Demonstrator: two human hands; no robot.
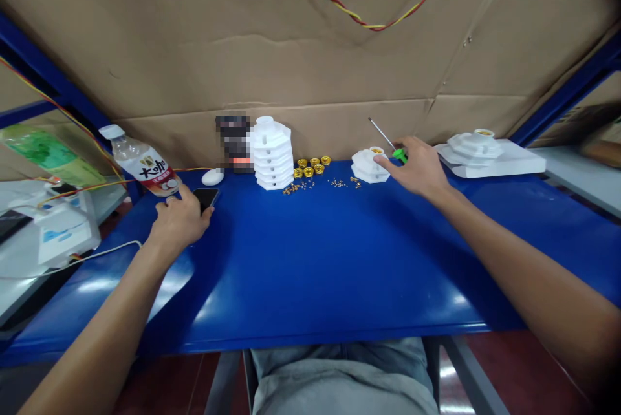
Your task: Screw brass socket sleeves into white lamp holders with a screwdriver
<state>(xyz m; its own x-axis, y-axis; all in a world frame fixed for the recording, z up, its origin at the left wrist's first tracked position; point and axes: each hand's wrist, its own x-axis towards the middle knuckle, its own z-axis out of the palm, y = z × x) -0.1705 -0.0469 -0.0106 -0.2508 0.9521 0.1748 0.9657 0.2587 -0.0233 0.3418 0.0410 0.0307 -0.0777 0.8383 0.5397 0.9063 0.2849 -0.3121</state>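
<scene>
My left hand [178, 220] is at the left of the blue table, its thumb and fingers around the near part of a dark phone [207, 195], close to a labelled plastic bottle [145, 166]. My right hand [418, 166] holds a screwdriver [399, 155] by its green handle, the shaft pointing up and left. Beside its fingertips sits a white octagonal part [367, 168] with a gold-coloured piece in its top. A stack of similar white parts [272, 156] stands left of centre. Several gold cups [308, 171] are next to the stack.
Small screws [338, 183] lie in little piles along the back. A white rounded object [212, 176] is near the bottle. At the right, another white part [473, 148] rests on a white box [519, 159]. Twisted wires [334, 1] hang before the cardboard wall [194, 33].
</scene>
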